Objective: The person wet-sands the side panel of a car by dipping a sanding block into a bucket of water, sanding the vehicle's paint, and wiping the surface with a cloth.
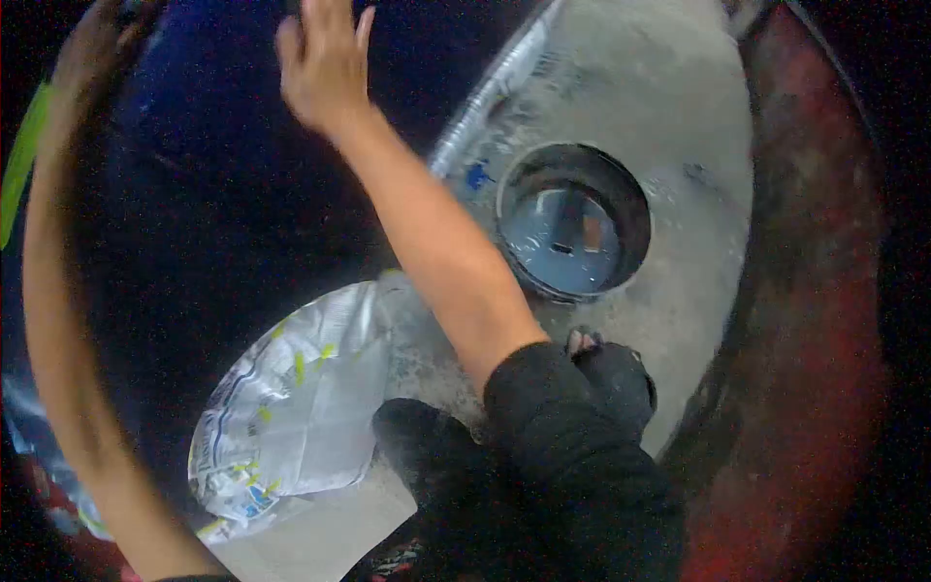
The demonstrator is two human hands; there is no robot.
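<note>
My right hand is over the dark blue surface at the top, palm down, its fingers spread and partly cut off by the frame edge. At the upper left my left hand reaches over the far side of the same dark surface; it is blurred and dim, and its fingers cannot be made out. To the right of my right forearm a round dark bucket stands on the grey floor, with bluish liquid inside.
A white and silver printed sheet with yellow-green marks lies at the lower left, beside a pale board. My feet are on the floor below the bucket. A reddish surface runs along the right. Bright green material shows at the left edge.
</note>
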